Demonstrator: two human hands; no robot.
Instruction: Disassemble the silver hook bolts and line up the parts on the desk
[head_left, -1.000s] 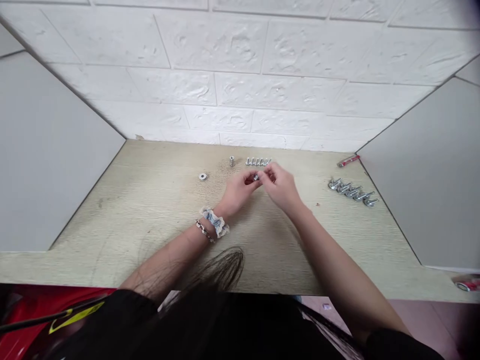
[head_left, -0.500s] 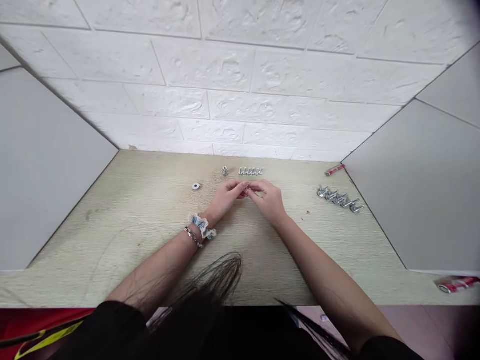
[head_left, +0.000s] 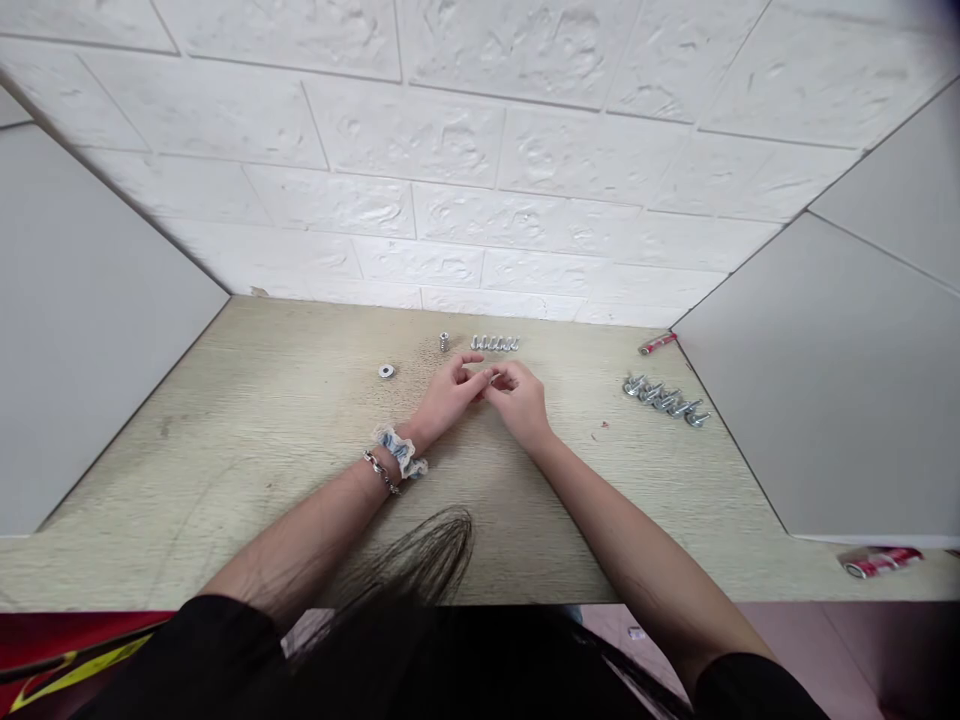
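My left hand (head_left: 448, 393) and my right hand (head_left: 523, 397) meet above the middle of the table, fingertips together. Both pinch at one spot between them. A tiny bit of something pale shows there, too small and covered to name. The left index finger is lifted and stretched out, while its thumb presses toward the right fingertips. Just beyond the hands lies a row of several small screws (head_left: 495, 343). Left of that row stands a small ridged metal piece (head_left: 444, 341). A round washer-like disc (head_left: 386, 371) with a dark centre lies left of my left hand.
Several larger bolts (head_left: 666, 401) with wide heads lie in a slanting row at the right. One red battery-like cylinder (head_left: 658, 344) lies by the right panel (head_left: 847, 400), another red cylinder (head_left: 879, 562) near the front right edge. A white brick-pattern wall (head_left: 450, 220) closes the back.
My left index finger has lifted and straightened away from the pinch. My right fingers have curled closer over the meeting point. The view has shifted slightly; the loose parts lie as before.
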